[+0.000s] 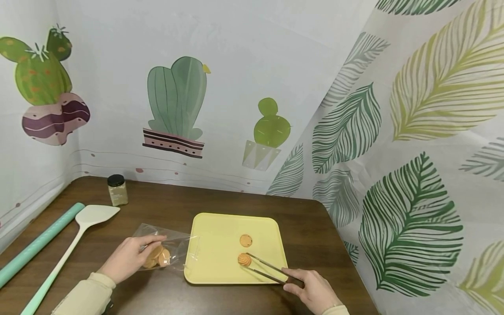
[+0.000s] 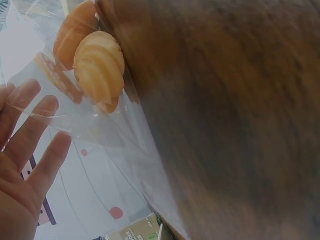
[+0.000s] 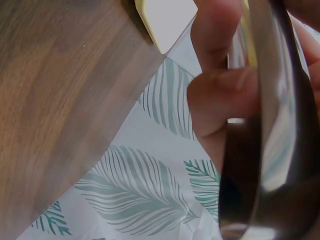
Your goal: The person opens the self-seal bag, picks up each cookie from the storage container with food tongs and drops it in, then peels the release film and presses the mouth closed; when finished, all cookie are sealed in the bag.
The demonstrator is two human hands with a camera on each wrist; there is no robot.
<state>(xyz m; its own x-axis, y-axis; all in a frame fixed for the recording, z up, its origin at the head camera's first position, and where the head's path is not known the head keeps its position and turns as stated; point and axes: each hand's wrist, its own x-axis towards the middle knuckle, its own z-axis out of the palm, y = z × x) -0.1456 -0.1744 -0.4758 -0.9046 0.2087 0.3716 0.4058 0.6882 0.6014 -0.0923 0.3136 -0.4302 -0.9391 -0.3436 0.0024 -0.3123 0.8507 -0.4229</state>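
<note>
My left hand (image 1: 127,256) holds a clear plastic bag (image 1: 179,247) of cookies (image 1: 163,257) at its left side. In the left wrist view the fingers of the hand (image 2: 30,145) lie spread against the film, near a swirled cookie (image 2: 99,67); the thumb is hidden. My right hand (image 1: 311,288) grips metal tongs (image 1: 269,272), whose tips stand on either side of a swirled round cookie (image 1: 244,259) on the yellow tray (image 1: 212,245). Just behind it lies a flat speckled cookie (image 1: 246,240). In the right wrist view the fingers (image 3: 225,95) wrap the tongs (image 3: 275,125).
At the left of the brown table (image 1: 157,201) lie a pale spatula (image 1: 64,258) and a green rod (image 1: 39,245). A black-lidded jar (image 1: 118,192) stands at the back left. Patterned cloth (image 1: 236,87) hangs behind the table and along its right side.
</note>
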